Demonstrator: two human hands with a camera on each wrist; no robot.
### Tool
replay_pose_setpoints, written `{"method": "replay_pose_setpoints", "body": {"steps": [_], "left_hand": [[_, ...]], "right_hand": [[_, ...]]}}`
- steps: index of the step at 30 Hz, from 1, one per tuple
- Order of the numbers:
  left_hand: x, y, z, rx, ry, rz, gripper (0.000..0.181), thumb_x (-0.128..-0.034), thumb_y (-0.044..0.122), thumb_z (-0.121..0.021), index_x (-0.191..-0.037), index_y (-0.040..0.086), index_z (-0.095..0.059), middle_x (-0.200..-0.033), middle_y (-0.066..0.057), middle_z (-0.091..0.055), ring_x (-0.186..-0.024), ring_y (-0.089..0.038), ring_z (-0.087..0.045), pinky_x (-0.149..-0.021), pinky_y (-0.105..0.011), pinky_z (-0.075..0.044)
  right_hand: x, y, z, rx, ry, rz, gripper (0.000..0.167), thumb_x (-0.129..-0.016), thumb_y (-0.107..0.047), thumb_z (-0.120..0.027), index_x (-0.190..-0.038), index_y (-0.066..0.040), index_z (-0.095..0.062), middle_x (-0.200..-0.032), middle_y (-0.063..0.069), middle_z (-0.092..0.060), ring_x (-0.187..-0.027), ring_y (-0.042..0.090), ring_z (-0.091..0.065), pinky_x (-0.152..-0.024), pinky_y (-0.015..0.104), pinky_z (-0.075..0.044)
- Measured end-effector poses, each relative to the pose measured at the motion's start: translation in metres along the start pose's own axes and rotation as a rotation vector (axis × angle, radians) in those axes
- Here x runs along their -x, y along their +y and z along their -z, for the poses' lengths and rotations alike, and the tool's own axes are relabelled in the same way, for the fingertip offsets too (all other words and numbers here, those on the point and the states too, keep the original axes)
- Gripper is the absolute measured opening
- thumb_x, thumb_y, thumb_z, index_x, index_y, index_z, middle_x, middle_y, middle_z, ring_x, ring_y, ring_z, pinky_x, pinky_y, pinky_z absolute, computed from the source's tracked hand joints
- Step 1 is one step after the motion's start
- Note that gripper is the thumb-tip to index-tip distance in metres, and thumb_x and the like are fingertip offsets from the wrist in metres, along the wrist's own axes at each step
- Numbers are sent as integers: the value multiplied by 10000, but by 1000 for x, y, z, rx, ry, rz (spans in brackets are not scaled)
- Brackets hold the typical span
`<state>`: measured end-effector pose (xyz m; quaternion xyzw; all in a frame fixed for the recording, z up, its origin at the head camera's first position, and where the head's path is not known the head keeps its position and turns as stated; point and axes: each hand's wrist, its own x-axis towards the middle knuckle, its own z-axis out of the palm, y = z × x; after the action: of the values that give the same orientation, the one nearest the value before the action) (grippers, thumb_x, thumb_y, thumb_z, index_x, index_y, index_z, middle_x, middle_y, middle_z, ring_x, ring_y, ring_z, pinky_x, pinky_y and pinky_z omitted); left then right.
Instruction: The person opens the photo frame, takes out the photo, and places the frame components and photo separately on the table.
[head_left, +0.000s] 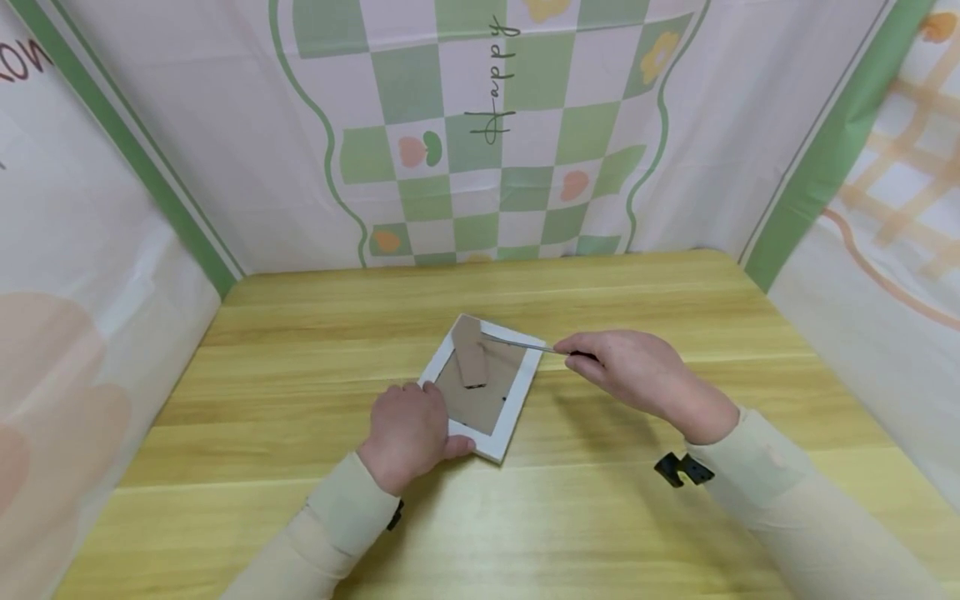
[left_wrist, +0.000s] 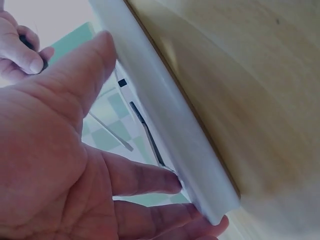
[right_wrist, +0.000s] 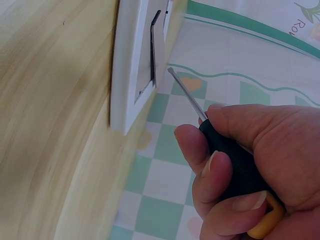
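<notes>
A white picture frame (head_left: 516, 400) lies face down on the wooden table, its brown backing and stand (head_left: 471, 354) facing up. My left hand (head_left: 408, 433) grips the frame's near left corner, the thumb along the near edge and the fingers on the left side. In the left wrist view, thumb and fingers spread along the white border (left_wrist: 170, 110). My right hand (head_left: 637, 371) holds a flat-tipped screwdriver (right_wrist: 235, 160) by its dark green and yellow handle. The screwdriver's shaft (head_left: 517, 342) reaches over the frame's far right part; its tip appears raised above the backing in the right wrist view.
Light wood table (head_left: 300, 333) surrounds the frame. A checked green and white cloth (head_left: 480, 167) hangs behind the table, with printed cloth walls on both sides. Small black tabs (head_left: 682, 469) stick out at the right sleeve's cuff.
</notes>
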<state>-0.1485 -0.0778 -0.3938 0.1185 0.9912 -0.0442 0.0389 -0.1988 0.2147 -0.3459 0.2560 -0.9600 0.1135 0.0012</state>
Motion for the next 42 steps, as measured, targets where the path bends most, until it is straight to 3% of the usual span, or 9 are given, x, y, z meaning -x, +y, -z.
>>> {"method": "replay_pose_setpoints", "body": {"steps": [7,12,19,26,30,33,37,40,42], "left_hand": [[4,6,4,-2,-5,5,872,-798,737,-755,-1107,-76,-695,-691,-117,-600,-632,-247,-622,-519,-371,-533],[8,10,5,5,0,0,781,-801,723,-763,-932,-42,-672,-611,-77,-528,-558,-198,-562,-472,-344,-505],[10,13,6,88,-10,-8,690,-800,686,-790,-747,25,-599,-619,-58,-522,-574,-174,-545,-442,-331,-484],[14,15,7,169,14,-48,632,-813,626,-816,-732,39,-596,-677,-66,-535,-613,-180,-544,-433,-353,-488],[15,17,6,191,25,-44,646,-809,611,-826,-815,-5,-630,-737,-91,-559,-587,-173,-532,-425,-355,-496],[13,17,5,173,63,-36,769,-783,655,-823,-954,-79,-670,-873,-164,-650,-546,-187,-564,-422,-362,-508],[5,15,2,150,96,-49,1033,-757,723,-800,-1263,-159,-623,-1265,-310,-665,-817,-336,-733,-560,-422,-598],[-4,12,1,152,88,-81,1170,-745,756,-787,-1412,-166,-517,-1442,-347,-554,-1095,-419,-691,-731,-455,-624],[-10,10,-1,145,83,-113,1218,-734,775,-780,-1443,-168,-479,-1476,-359,-514,-1134,-428,-664,-805,-452,-614]], "right_hand": [[1,1,0,0,-8,-4,302,-1064,-250,-595,-1337,-228,-722,-1296,25,-744,-1180,282,-710,-862,486,-578],[1,2,-1,5,4,9,294,-1059,-240,-602,-1322,-213,-732,-1275,32,-752,-1152,278,-721,-832,479,-586],[2,3,-1,7,12,2,291,-1057,-243,-602,-1315,-224,-735,-1274,21,-753,-1153,279,-720,-833,483,-583],[4,4,0,6,11,-13,294,-1059,-255,-596,-1318,-238,-734,-1278,15,-751,-1132,260,-727,-804,463,-578],[5,5,1,7,11,-21,295,-1062,-253,-595,-1324,-239,-730,-1278,17,-751,-1125,258,-727,-804,468,-576],[6,6,1,18,20,-22,292,-1060,-246,-600,-1318,-234,-734,-1268,24,-755,-1123,267,-730,-789,469,-578],[10,4,1,56,47,-16,280,-1049,-245,-617,-1297,-214,-744,-1215,37,-774,-1066,277,-750,-712,445,-585],[13,2,0,102,75,-6,268,-1031,-242,-644,-1273,-210,-754,-1132,35,-796,-952,260,-769,-590,391,-557],[15,0,-1,133,89,-4,266,-1017,-237,-663,-1265,-220,-757,-1042,20,-808,-873,239,-770,-513,352,-508]]}}
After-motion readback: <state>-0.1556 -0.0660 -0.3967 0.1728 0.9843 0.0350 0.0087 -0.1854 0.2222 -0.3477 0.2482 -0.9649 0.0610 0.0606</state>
